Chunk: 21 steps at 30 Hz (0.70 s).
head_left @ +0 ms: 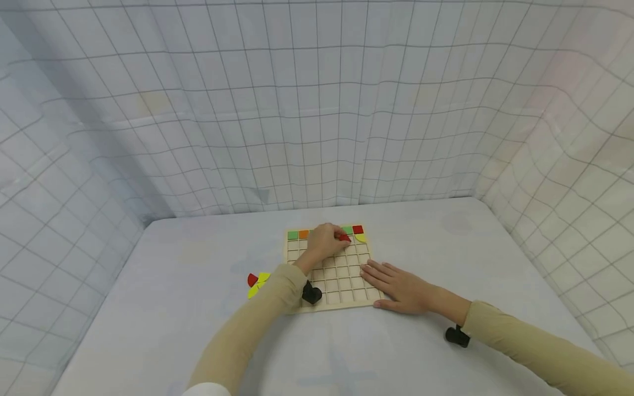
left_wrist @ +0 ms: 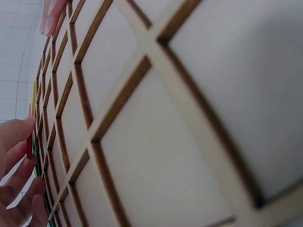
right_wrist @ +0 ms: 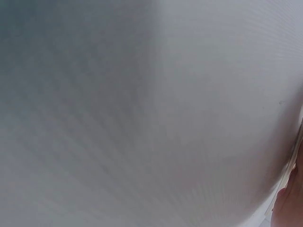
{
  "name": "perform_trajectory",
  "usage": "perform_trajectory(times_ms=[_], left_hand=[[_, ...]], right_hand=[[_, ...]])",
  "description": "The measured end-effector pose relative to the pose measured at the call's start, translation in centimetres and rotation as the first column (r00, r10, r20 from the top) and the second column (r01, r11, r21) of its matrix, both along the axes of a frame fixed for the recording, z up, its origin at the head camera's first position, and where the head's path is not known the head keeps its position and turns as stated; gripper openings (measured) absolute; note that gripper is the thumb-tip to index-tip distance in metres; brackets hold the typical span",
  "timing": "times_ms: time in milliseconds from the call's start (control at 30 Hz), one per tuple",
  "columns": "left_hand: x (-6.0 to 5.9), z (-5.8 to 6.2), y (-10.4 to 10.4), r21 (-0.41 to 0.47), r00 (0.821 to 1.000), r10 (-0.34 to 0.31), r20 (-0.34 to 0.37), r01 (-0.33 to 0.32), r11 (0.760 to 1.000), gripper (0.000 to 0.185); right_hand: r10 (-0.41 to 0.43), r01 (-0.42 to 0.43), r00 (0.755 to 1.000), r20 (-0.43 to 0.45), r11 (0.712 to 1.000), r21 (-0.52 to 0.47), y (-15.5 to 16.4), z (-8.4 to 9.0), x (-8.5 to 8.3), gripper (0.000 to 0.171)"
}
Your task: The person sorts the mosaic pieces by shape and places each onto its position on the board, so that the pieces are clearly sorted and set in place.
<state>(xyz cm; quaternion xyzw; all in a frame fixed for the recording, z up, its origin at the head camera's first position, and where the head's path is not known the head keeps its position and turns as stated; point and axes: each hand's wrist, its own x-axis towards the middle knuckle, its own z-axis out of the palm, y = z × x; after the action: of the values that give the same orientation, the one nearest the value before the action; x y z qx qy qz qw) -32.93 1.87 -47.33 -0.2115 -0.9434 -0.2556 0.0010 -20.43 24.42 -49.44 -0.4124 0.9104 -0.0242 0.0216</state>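
Observation:
A wooden grid board (head_left: 342, 280) lies flat on the table. Green (head_left: 293, 235), orange (head_left: 303, 234), green (head_left: 347, 230) and red (head_left: 358, 229) tiles sit in its far row, with a yellow piece (head_left: 361, 238) just below the red one. My left hand (head_left: 328, 241) reaches over the far row and pinches a red piece (head_left: 343, 237) at its fingertips. The left wrist view shows the board's cells (left_wrist: 156, 142) very close and the red piece (left_wrist: 29, 145) edge-on by my fingers (left_wrist: 16, 137). My right hand (head_left: 396, 283) rests flat, fingers straight, on the board's near right corner.
Loose red (head_left: 252, 280) and yellow (head_left: 261, 281) pieces lie on the table left of the board. White gridded cloth walls close in the table at the back and both sides. The right wrist view shows only blurred white surface (right_wrist: 142, 113).

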Motion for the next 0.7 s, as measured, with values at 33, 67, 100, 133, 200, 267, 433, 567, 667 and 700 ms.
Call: perform_trajectory(times_ms=[33, 67, 100, 133, 200, 267, 433, 567, 667, 700], left_hand=[[0.0, 0.0, 0.0, -0.008, 1.000, -0.003, -0.004, 0.002, 1.000, 0.031], [0.0, -0.1, 0.0, -0.015, 1.000, -0.005, -0.007, 0.005, 1.000, 0.030], [0.0, -0.2, 0.1, -0.025, 1.000, -0.010, -0.013, 0.010, 1.000, 0.030], [0.0, -0.2, 0.1, -0.030, 1.000, -0.018, -0.018, 0.017, 0.999, 0.029], [0.0, -0.4, 0.1, -0.044, 0.999, -0.030, -0.028, 0.028, 0.999, 0.029], [-0.1, -0.5, 0.2, -0.048, 0.998, -0.044, -0.035, 0.043, 0.998, 0.028], [-0.1, -0.9, 0.3, -0.012, 0.999, -0.028, -0.027, 0.028, 1.000, 0.028], [-0.3, -1.0, 0.1, 0.035, 1.000, -0.017, 0.001, 0.017, 0.999, 0.028], [-0.4, -0.9, -0.2, 0.063, 0.999, -0.025, 0.020, 0.024, 0.998, 0.026], [-1.0, -1.7, -0.3, 0.078, 0.999, -0.038, -0.003, 0.038, 0.996, 0.027]], right_hand=[[-0.001, 0.001, 1.000, 0.002, 1.000, 0.004, 0.0, 0.0, 0.0, 0.071], [-0.003, 0.003, 1.000, 0.007, 1.000, 0.007, 0.0, 0.0, 0.0, 0.071], [-0.005, 0.005, 1.000, 0.007, 1.000, 0.011, -0.1, 0.0, 0.0, 0.071], [-0.005, 0.005, 1.000, 0.010, 1.000, 0.012, -0.1, 0.0, 0.0, 0.071], [-0.009, 0.009, 1.000, 0.010, 1.000, 0.020, -0.1, 0.0, 0.0, 0.071], [-0.014, 0.013, 1.000, 0.012, 1.000, 0.022, 0.0, 0.1, 0.1, 0.071], [-0.013, 0.012, 1.000, 0.018, 1.000, 0.024, 0.0, 0.2, 0.1, 0.071], [-0.013, 0.013, 1.000, 0.023, 1.000, 0.021, -0.1, 0.2, 0.1, 0.071], [-0.019, 0.018, 0.999, 0.037, 1.000, 0.023, -0.2, 0.3, 0.1, 0.072], [-0.019, 0.018, 0.999, 0.040, 1.000, 0.025, -0.2, 0.3, 0.1, 0.072]])
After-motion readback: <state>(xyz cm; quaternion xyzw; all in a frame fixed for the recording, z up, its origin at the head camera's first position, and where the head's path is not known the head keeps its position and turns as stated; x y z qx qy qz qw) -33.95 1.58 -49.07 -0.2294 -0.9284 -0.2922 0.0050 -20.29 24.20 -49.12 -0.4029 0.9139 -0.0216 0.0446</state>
